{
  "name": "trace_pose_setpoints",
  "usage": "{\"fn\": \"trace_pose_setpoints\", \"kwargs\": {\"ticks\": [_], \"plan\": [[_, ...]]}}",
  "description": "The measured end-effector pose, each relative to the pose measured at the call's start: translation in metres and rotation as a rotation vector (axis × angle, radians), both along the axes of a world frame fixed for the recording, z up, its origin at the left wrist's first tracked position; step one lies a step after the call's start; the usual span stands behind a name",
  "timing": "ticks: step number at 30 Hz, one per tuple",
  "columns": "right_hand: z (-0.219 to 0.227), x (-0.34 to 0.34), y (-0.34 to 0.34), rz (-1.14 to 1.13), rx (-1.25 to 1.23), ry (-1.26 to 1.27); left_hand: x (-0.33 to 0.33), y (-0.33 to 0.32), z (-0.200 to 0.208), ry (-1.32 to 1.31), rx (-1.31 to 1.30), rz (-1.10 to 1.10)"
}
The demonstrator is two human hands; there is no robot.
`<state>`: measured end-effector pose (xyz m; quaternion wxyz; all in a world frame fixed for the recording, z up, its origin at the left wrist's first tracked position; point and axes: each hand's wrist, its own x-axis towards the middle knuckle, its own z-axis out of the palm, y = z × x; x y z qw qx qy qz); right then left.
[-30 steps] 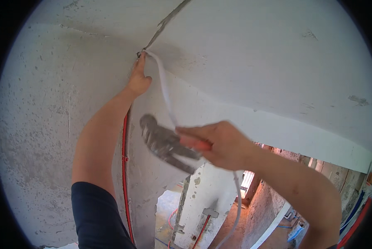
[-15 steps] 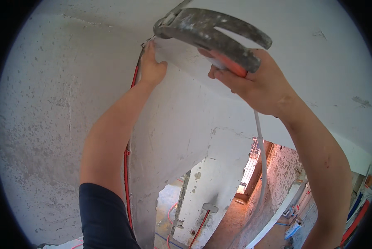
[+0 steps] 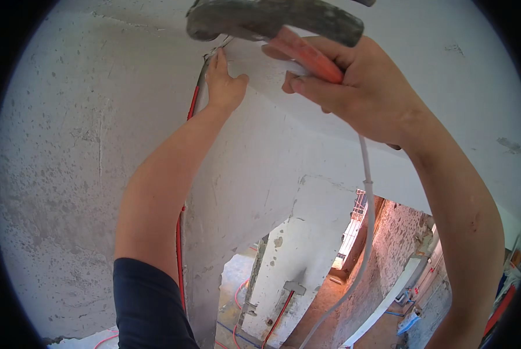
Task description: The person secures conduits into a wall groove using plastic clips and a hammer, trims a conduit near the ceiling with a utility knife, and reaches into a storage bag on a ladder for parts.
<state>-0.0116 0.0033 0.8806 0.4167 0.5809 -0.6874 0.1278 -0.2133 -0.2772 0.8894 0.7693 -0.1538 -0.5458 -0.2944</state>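
Note:
My right hand [image 3: 371, 87] grips the red-and-grey handle of a claw hammer [image 3: 272, 20], raised high; its dark, worn metal head is partly cut off by the top edge. My left hand [image 3: 225, 84] reaches up to the wall corner, fingers stretched upward against the top of a groove and thumb held apart. Red conduit [image 3: 179, 256] runs up this groove, with a dark section [image 3: 203, 72] above it beside my fingertips. A small thin piece shows just over the fingertips, too small to name.
A pale flexible conduit [image 3: 368, 232] hangs down behind my right hand. Below, a long-handled hammer [image 3: 294, 288] with a red shaft leans by a white wall slab. Red and blue conduits lie on the floor. A barred window [image 3: 353, 227] stands beyond an opening.
The hammer and my right hand have moved up and slightly left. My left hand has shifted a little right in view, still at the top of the groove.

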Motion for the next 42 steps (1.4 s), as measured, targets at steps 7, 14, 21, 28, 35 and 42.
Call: {"fn": "trace_pose_setpoints", "kwargs": {"ticks": [7, 14, 21, 28, 35, 42], "plan": [[0.003, -0.003, 0.014, 0.013, -0.064, 0.062, 0.004, 0.003, -0.007, 0.077, -0.052, -0.005], [0.002, -0.016, 0.016, 0.066, -0.066, 0.04, 0.002, 0.007, -0.008, 0.11, -0.055, 0.109], [0.004, -0.004, -0.001, -0.058, 0.087, 0.259, 0.007, 0.001, -0.001, -0.037, -0.085, 0.026], [0.039, -0.001, -0.014, 0.027, 0.234, 0.459, 0.021, 0.027, 0.003, -0.01, 0.022, 0.123], [0.056, -0.01, 0.017, 0.014, 0.093, 0.478, 0.019, 0.023, -0.002, 0.177, 0.009, 0.122], [0.025, -0.011, 0.05, -0.196, -0.064, 0.51, 0.036, 0.024, -0.003, 0.081, -0.022, 0.125]]}}
